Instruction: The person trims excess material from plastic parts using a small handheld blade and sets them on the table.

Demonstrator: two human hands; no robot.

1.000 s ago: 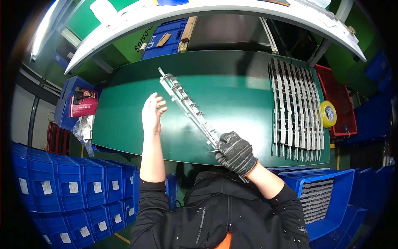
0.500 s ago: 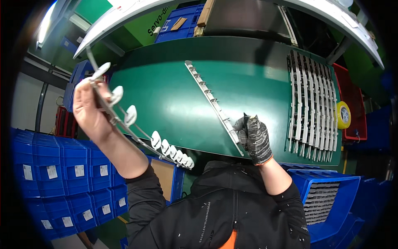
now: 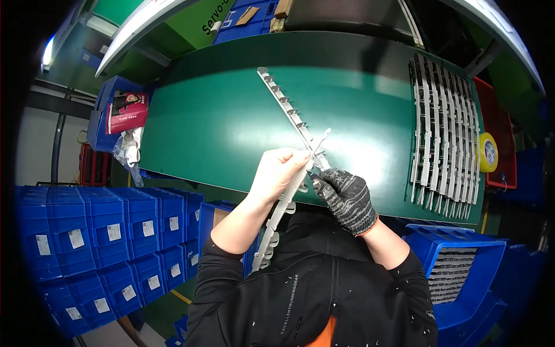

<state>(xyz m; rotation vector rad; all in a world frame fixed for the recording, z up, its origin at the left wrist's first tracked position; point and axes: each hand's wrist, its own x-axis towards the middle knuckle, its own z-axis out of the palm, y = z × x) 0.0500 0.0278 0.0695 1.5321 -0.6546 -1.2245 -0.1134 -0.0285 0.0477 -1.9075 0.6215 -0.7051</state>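
We log: long pale grey moulded plastic strip (image 3: 287, 110), matt; second like strip (image 3: 281, 211); dark speckled knitted cloth glove (image 3: 347, 198), rough; smooth green table top (image 3: 219, 115), faintly glossy; blue plastic bins (image 3: 110, 231).

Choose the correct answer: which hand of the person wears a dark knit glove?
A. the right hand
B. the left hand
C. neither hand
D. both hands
A: the right hand is in a dark knit glove, while the left hand is bare on the grey plastic strip.
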